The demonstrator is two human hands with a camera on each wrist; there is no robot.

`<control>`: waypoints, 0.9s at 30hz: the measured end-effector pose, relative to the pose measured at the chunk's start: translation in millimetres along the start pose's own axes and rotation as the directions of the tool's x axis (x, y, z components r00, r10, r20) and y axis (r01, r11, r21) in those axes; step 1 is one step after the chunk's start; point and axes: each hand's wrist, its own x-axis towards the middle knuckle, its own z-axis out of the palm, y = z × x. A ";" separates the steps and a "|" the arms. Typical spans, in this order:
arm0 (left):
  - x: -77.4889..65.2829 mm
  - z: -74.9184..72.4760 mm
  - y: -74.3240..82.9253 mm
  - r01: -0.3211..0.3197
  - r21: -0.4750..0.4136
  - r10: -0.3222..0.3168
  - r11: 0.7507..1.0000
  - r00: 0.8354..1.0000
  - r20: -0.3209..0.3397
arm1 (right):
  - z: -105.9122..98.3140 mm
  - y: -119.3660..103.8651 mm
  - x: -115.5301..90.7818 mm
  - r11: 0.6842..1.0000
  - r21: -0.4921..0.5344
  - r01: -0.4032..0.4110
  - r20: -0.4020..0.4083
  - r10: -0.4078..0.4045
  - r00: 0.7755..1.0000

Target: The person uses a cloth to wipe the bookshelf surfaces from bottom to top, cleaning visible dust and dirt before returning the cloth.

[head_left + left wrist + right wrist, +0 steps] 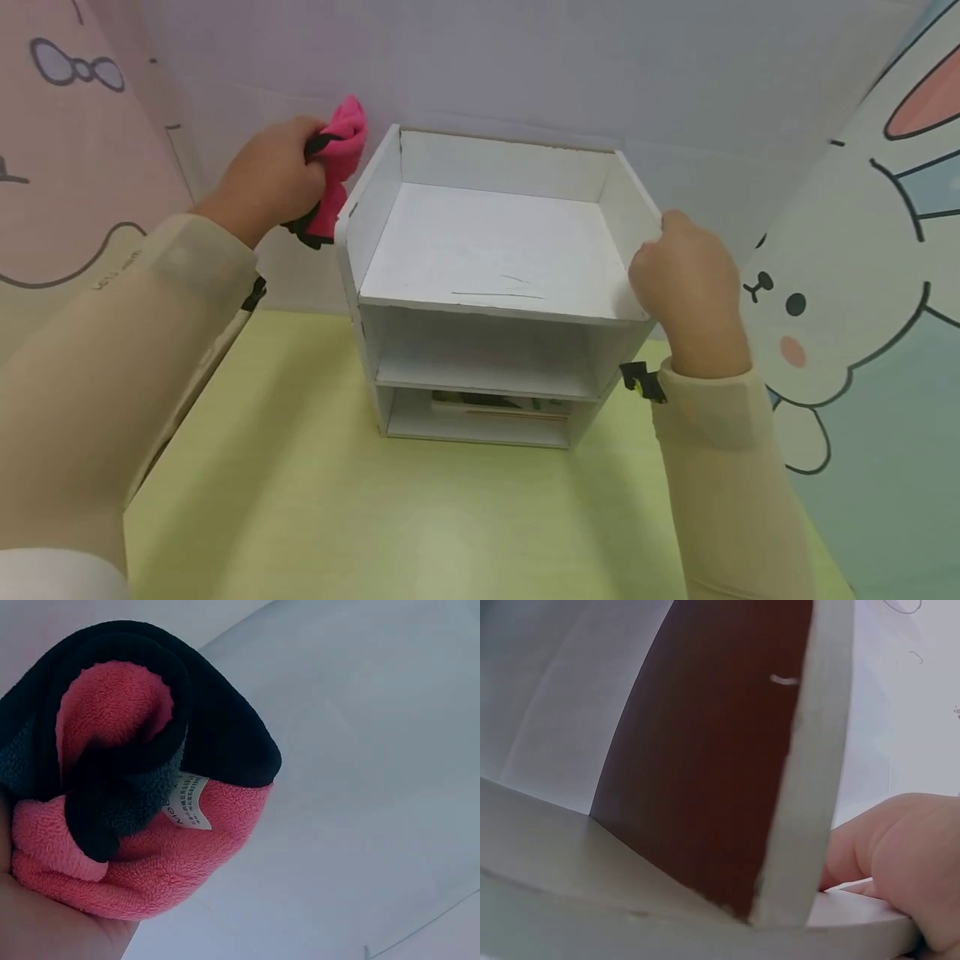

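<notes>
A small white shelf unit (495, 242) with an open top tray and two compartments below stands on the table. My right hand (686, 287) grips the upper edge of its right side panel; in the right wrist view, the hand (911, 862) is partly cut off beside a white-edged board (802, 787) with a dark brown face. Left of the unit, my left hand (273, 179) holds a bunched pink cloth (345, 154) with black trim. Seen close in the left wrist view, the cloth (202, 874) is fuzzy and folded, with a white printed label (191, 802).
Flat items (502, 402), perhaps books, lie in the lowest compartment. The pale yellow-green table (420, 517) extends in front of the unit. Behind it hangs a plain light wall covering (510, 67), with cartoon-printed sheets (847, 333) on both sides.
</notes>
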 end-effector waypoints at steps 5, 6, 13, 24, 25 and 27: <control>14.5 -9.5 25.1 0.016 -0.015 -0.016 1.000 0.999 0.043 | -1.5 1.8 -2.4 1.000 0.007 -0.001 -0.009 0.001 1.000; 17.6 -9.6 27.6 0.017 -0.010 -0.017 1.000 0.999 0.048 | -1.5 1.5 -2.8 1.000 0.013 0.001 -0.012 -0.001 1.000; 36.5 -0.7 27.6 0.087 -0.116 -0.080 0.989 0.994 0.068 | 0.2 -1.2 -4.1 1.000 0.009 0.000 -0.008 0.000 1.000; 45.0 -2.9 30.9 0.274 -0.525 -0.246 0.806 0.961 0.124 | -0.4 -3.0 -6.2 1.000 0.009 -0.004 -0.019 0.004 1.000; 44.5 -4.3 31.4 0.294 -0.544 -0.265 0.786 0.955 0.133 | -0.2 -3.7 -6.2 1.000 0.013 -0.002 -0.020 0.002 1.000; 44.1 -5.4 32.0 0.318 -0.555 -0.284 0.768 0.947 0.150 | -0.1 -4.2 -6.4 1.000 0.008 0.003 -0.023 -0.003 1.000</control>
